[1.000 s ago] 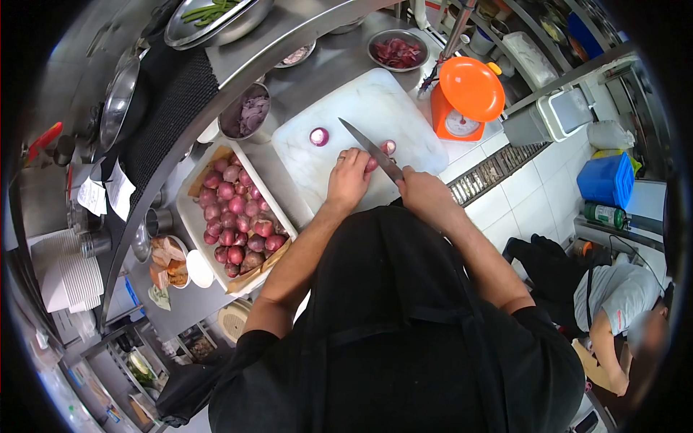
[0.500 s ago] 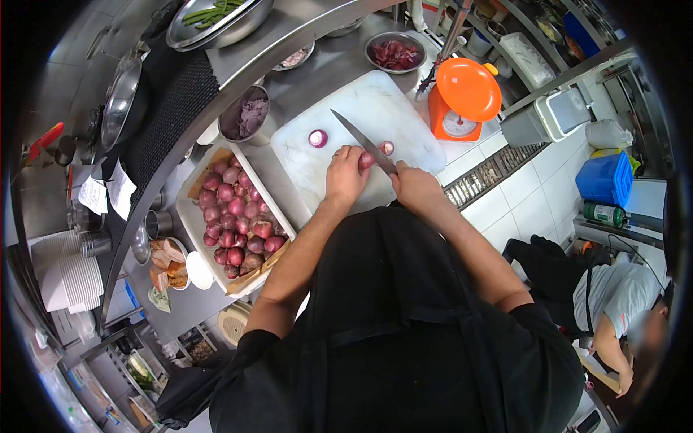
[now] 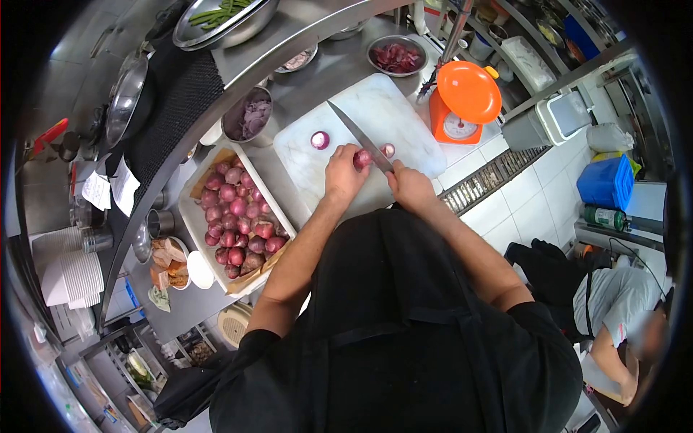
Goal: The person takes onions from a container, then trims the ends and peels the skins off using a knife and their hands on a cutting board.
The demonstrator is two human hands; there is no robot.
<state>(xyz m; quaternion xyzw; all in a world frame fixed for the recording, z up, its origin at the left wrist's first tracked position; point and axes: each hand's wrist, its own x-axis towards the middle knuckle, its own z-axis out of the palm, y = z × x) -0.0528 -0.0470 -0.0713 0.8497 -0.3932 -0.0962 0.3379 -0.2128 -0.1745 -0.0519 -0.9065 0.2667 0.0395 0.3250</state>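
My left hand (image 3: 344, 172) is closed on a red onion (image 3: 362, 159) over the white cutting board (image 3: 303, 144). My right hand (image 3: 411, 186) grips the handle of a large kitchen knife (image 3: 355, 130), its blade lying beside the held onion and pointing toward the far left. A cut onion piece (image 3: 320, 140), pale face up, rests on the board beyond my left hand. Just right of the blade lies a smaller onion piece (image 3: 388, 151). The knife's handle is mostly hidden in my right fist.
A crate (image 3: 193, 229) of whole red onions stands left of the board. Behind it is a metal container (image 3: 267, 130) of cut onion. A bowl (image 3: 375, 61) of red peelings and an orange scale (image 3: 468, 101) stand at the back. A person (image 3: 617, 296) bends at the right.
The onion in my left hand has turned slightly and shifted a little to the left. The knife stays close beside it. The person at the right has moved their arm slightly.
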